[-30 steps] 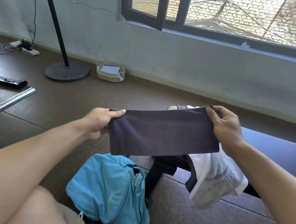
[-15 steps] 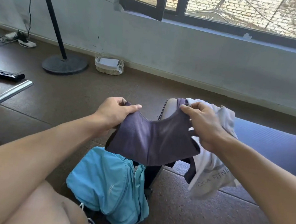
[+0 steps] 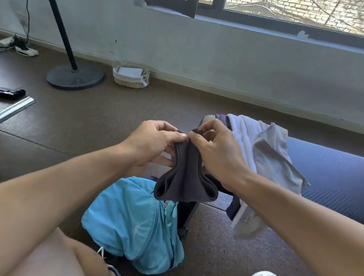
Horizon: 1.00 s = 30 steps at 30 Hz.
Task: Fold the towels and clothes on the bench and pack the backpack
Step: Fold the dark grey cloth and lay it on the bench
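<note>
At frame centre, our left hand [image 3: 153, 140] and right hand [image 3: 216, 155] pinch the dark cloth [image 3: 185, 178] doubled above the blue backpack [image 3: 131, 222]. If either pinch loosens, the halves could slip apart and drop, undoing the fold.

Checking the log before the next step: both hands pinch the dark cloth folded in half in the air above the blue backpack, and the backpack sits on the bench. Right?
Not quite. The head view shows the blue backpack on the floor beside the bench, not on it. The rest holds: the left hand and right hand pinch the dark cloth, folded in half, above the backpack.
</note>
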Tool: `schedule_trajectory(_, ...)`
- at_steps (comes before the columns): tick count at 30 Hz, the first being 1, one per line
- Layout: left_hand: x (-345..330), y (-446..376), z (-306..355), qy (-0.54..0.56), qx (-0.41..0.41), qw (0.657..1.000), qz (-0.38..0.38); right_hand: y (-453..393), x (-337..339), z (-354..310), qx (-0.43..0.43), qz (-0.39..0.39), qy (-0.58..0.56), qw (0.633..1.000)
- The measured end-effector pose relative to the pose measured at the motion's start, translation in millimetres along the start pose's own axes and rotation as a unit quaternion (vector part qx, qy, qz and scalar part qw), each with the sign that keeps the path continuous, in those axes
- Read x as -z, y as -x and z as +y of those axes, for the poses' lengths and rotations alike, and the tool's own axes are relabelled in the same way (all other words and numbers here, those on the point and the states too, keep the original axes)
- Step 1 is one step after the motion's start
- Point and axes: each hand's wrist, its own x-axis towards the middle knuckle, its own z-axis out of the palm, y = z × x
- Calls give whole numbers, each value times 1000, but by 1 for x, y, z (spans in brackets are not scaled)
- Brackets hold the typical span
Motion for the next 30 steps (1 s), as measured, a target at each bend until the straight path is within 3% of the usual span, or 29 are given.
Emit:
schedule_trajectory(4, 0, -1, 1, 11, 5, 1000, 6, -1, 3, 1, 17, 19, 39, 999)
schedule_trajectory(16, -3, 10, 6, 48, 25, 997, -47, 16, 4, -5, 50, -104, 128, 985)
schedule_trajectory(19, 4, 7, 7, 1, 36, 998, -51, 10, 7, 0, 60, -112, 140, 982)
schedule_trajectory(21, 14, 0, 7, -100, -10, 994, -37, 6, 12, 3, 62, -116, 136, 982)
schedule_trajectory(24, 30, -4, 4, -291, -82, 947, -105, 0, 21, 4, 71, -152, 78, 983)
schedule_trajectory(28, 32, -5, -8, -251, -57, 955, -151, -6, 32, 3, 96, -187, 18, 978)
schedule_trajectory(30, 30, -6, -9, -198, -64, 964, -165, -9, 37, 6, 101, -215, 67, 969)
